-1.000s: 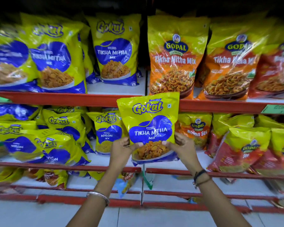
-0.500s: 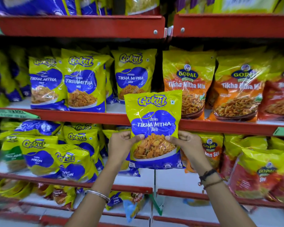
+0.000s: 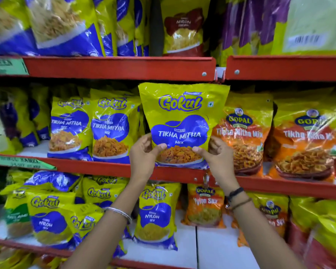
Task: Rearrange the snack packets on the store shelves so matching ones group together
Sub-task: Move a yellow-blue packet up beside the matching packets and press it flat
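Observation:
A yellow and blue Gokul Tikha Mitha Mix packet [image 3: 182,117] stands upright at the front of the middle shelf [image 3: 105,167]. My left hand [image 3: 144,155] grips its lower left edge and my right hand [image 3: 214,154] grips its lower right edge, thumbs on the front. Two matching Gokul Tikha Mitha packets [image 3: 110,129] stand just to its left. Orange Gopal Tikha Mitha Mix packets [image 3: 242,136] stand to its right, the nearest partly covered by the held packet.
Gokul Nylon Sev packets [image 3: 155,216] and Gopal Nylon Sev packets [image 3: 205,206] fill the lower shelf. The upper red shelf edge [image 3: 120,67] runs just above the held packet's top. Green price labels [image 3: 23,162] hang on the shelf edges at left.
Both hands have lifted the Gokul Tikha Mitha packet from in front of the lower shelf up to the middle shelf, beside the matching packets. The view has tilted upward.

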Demonstrator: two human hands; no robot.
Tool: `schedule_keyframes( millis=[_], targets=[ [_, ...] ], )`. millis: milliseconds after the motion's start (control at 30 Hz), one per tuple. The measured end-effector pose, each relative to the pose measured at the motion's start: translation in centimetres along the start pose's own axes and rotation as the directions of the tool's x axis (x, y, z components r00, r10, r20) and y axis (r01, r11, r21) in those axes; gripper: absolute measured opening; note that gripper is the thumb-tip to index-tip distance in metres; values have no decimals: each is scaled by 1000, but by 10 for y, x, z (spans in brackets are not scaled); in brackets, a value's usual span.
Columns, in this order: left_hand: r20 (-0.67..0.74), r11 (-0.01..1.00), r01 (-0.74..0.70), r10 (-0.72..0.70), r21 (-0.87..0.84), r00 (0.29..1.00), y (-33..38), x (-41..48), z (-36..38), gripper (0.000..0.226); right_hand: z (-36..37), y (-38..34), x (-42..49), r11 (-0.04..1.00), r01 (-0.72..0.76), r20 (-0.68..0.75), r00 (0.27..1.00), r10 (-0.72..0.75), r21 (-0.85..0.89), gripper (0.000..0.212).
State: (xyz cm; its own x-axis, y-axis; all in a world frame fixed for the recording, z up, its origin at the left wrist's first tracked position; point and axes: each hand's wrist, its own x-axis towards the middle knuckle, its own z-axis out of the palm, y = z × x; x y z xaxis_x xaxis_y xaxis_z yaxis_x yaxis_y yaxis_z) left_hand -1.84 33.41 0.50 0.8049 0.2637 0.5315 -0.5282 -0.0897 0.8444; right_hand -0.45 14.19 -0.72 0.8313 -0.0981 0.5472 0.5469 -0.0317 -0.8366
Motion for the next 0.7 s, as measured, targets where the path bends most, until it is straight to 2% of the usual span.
schedule_keyframes(
  millis=[167, 333, 433, 533, 633, 700],
  targets=[
    [-2, 998, 51, -51, 44, 999, -43, 35, -3, 28, 17, 37, 26, 996, -80, -3, 997, 80, -41, 46],
    [81, 979, 93, -109, 180, 991, -57, 67, -8, 24, 22, 55, 45, 967, -192, -2, 981, 195, -167, 70],
    [77, 988, 145, -149, 54, 986, -57, 88, -8, 22, 28, 51, 54, 966, -199, -47, 980, 194, -167, 70],
    [19, 981, 193, -192, -39, 981, -51, 110, 2, 17, 36, 39, 76, 989, -99, -101, 991, 88, -109, 44],
    [-58, 990, 125, -128, -63, 990, -49, 131, 12, 28, 47, 32, 104, 980, 11, -253, 966, -62, -199, 27],
    [-134, 990, 140, -141, -21, 981, -50, 143, 10, 41, 47, 29, 121, 943, 49, -322, 933, -162, -330, 31]
  ],
)
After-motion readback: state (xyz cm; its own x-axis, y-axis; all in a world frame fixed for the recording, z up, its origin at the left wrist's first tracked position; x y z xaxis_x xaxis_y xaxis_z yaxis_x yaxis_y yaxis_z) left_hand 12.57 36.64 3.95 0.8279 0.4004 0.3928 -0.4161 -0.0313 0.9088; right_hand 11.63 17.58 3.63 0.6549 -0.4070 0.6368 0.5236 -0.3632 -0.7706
